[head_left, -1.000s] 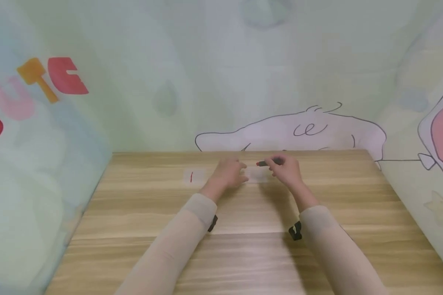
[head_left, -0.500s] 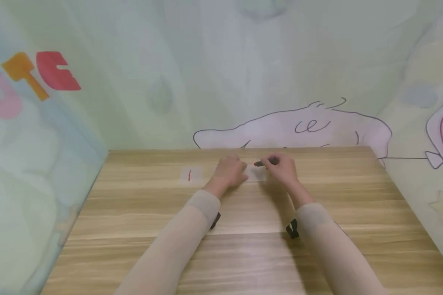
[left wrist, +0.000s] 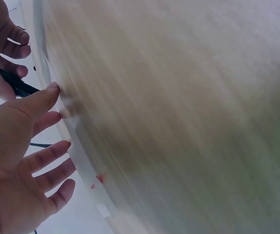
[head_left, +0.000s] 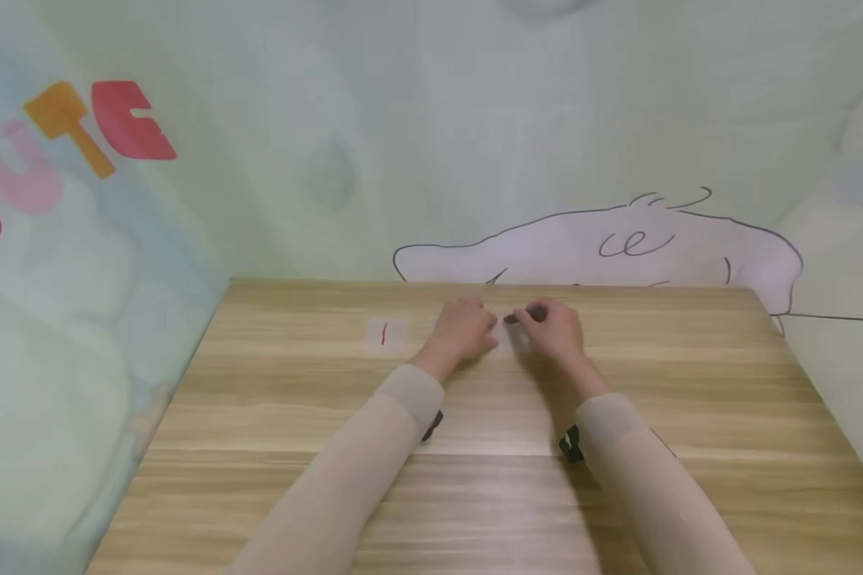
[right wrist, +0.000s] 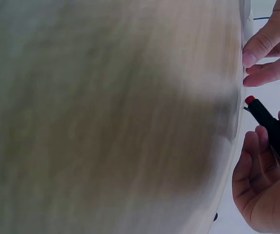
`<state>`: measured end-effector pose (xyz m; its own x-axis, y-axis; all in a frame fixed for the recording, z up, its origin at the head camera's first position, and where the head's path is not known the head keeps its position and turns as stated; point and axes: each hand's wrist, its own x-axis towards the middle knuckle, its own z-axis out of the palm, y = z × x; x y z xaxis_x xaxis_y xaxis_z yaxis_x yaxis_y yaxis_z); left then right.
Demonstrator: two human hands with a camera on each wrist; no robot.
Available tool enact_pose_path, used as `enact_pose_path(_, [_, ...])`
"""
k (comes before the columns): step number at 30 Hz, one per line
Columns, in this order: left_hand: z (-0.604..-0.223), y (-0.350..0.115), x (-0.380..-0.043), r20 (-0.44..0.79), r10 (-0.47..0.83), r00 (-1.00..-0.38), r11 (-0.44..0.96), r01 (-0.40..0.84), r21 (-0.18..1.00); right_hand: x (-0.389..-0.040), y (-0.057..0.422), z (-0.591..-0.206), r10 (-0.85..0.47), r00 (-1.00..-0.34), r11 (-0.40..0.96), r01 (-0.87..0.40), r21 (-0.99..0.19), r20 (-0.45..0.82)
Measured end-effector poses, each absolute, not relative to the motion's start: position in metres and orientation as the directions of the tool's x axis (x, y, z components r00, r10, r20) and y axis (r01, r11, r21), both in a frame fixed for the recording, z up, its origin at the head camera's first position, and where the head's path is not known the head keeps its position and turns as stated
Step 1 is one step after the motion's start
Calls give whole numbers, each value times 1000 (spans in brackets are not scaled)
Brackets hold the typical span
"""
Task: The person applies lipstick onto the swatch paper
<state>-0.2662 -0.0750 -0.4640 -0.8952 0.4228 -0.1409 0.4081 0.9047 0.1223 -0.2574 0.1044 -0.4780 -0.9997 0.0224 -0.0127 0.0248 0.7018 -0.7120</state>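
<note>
My right hand (head_left: 557, 329) pinches a black marker (right wrist: 271, 127) with a red tip, which points left toward my other hand. Between the two hands lies a small pale paper (head_left: 507, 342), and the marker's tip is over or at its upper part; I cannot tell whether it touches. My left hand (head_left: 463, 331) rests on the table with its fingertips at that paper's left edge, partly covering it. Its fingers look fairly straight in the left wrist view. Farther left, a second pale paper (head_left: 399, 345) carries one red stroke.
The wood-grain table (head_left: 295, 415) ends at a back edge just beyond the hands. A printed cloth backdrop (head_left: 431, 160) hangs behind and to both sides. Black wrist mounts (head_left: 570, 444) hang under the sleeves.
The fingers of my left hand have come down and closer together at the paper. The marker stays in my right hand, slightly nearer the left hand. The head view has shifted a little.
</note>
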Motion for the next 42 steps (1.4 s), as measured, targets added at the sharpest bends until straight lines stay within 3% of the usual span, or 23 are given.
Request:
enact_pose_path(10, [-463,-71,-267,-167,407,-898,913,393,111,-255,104,-476,47,-998,720,63,-691,-43])
enact_pose_path(27, [-463,-70,-267,-165,392,-905,920,382,88,-233,114,-468,-83,-996,764,-43,-644,-32])
enact_pose_path(38, [-464,-74,-269,-141,412,-900,911,407,67,-234,112,-464,-24,-999,670,-35,-742,25])
enact_pose_path(42, [-458,-78,-269,-123,410,-904,911,399,107,-233,112,-458,-7,-999,652,-34,-758,39])
